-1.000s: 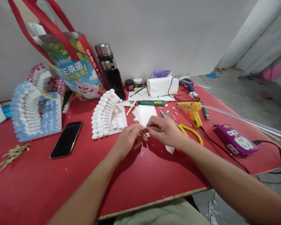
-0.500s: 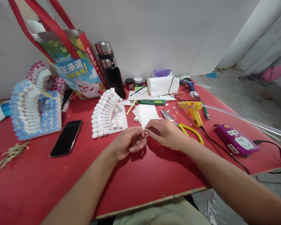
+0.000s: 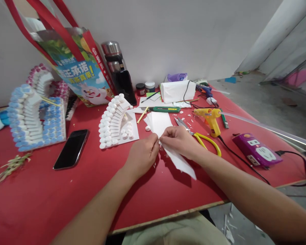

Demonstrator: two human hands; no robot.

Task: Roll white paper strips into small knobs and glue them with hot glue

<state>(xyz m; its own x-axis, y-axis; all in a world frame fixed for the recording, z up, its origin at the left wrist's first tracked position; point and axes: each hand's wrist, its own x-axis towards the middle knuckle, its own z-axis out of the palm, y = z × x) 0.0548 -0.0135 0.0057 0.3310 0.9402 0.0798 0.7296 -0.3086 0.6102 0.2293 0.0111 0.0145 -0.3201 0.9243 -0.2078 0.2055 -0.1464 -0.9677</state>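
My right hand (image 3: 177, 141) pinches a strip of white paper (image 3: 182, 161), which slants down toward the front right beneath the palm. Close against it, my left hand (image 3: 144, 151) is closed at the same end of the strip; its fingertips are mostly hidden. Just behind the hands lies a fanned stack of white paper strips (image 3: 161, 121), with a small white roll (image 3: 148, 128) at its left edge. To the left stands a curved white paper piece (image 3: 114, 124) edged with rows of white rolls. Scissors with yellow handles (image 3: 206, 141) rest right of my right hand.
A yellow glue gun (image 3: 211, 119) and a purple power strip (image 3: 256, 149) with cords are on the right. A green utility knife (image 3: 165, 109) lies behind the stack. Phone (image 3: 71, 149), blue-and-white paper model (image 3: 35, 119), printed bag (image 3: 79, 71) and flask (image 3: 112, 56) occupy the left.
The white strip now shows below my right hand, swung toward the front right. My left fingers have curled from loosely bent to closed, with the back of the hand turned up.
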